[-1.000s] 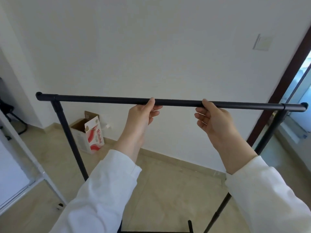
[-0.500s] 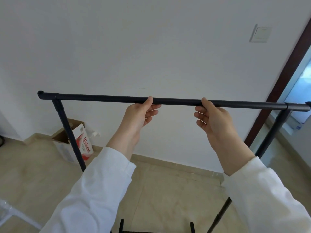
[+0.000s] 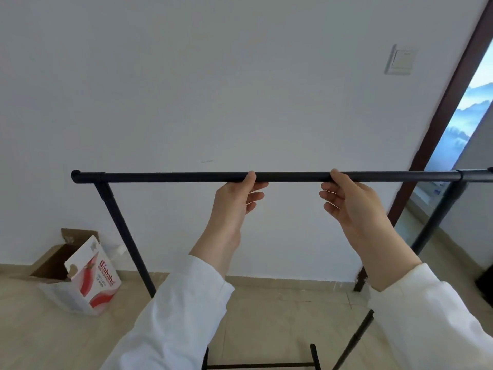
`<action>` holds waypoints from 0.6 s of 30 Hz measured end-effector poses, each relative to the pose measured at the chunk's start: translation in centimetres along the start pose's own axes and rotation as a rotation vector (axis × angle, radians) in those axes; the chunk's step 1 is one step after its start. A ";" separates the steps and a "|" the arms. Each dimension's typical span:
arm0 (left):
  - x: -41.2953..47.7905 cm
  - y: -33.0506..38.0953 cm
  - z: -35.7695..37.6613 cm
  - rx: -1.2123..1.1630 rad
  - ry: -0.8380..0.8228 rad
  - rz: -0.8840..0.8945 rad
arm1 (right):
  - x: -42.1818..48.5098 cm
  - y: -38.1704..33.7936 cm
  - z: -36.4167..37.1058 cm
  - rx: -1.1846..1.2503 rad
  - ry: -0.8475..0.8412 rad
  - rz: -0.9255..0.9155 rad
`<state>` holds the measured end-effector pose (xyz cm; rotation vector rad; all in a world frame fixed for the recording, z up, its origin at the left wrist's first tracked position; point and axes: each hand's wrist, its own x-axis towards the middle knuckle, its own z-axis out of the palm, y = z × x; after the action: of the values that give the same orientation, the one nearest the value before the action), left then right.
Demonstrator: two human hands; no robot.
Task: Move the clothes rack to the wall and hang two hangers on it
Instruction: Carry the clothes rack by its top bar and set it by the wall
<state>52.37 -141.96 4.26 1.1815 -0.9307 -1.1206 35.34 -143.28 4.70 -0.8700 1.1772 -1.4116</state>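
Two bare hands grip the top bar of the clothes rack (image 3: 288,176), a thin round black metal tube w/ a matte finish, running level across the middle of the view. Left hand (image 3: 234,198) has its thumb up over the near side of the bar, fingers curled around the far side; right hand (image 3: 349,201) is the same, thumb on top and fingers bent round and under. Both are clamped on the tube, a short stretch of bare bar between them. White smooth cloth sleeves (image 3: 186,311) cover both forearms.

Rack stands just in front of the plain white wall (image 3: 186,89), parallel to it. Rounded cap closes the bar's left end, w/ a T-joint below leading to a slanted black leg; right end has a similar collar and leg near the dark brown door frame (image 3: 440,124). Low cross-rail of the base shows at bottom centre.

Far left on the beige tiled floor (image 3: 266,316), against the wall, sits an open cardboard box (image 3: 88,279), flaps up, printed white and red. Square pale light switch (image 3: 400,60) is on the wall upper right.
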 end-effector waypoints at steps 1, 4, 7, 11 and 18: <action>1.0 0.1 0.0 -0.002 -0.008 -0.001 | 0.7 0.0 0.3 -0.002 0.006 -0.004; 3.8 0.2 0.1 0.007 -0.041 0.000 | 2.8 0.1 1.2 -0.004 0.032 -0.012; 6.6 0.1 0.3 0.024 -0.076 0.001 | 4.9 0.3 1.9 0.000 0.060 -0.024; 10.1 -0.4 0.5 0.036 -0.088 -0.005 | 7.6 0.9 2.8 -0.005 0.072 -0.022; 15.5 -0.7 0.3 -0.015 -0.081 -0.060 | 12.2 1.5 5.2 -0.018 0.084 0.007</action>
<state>55.29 -157.23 3.39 1.1655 -0.9523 -1.2290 38.42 -156.15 3.48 -0.8254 1.2571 -1.4461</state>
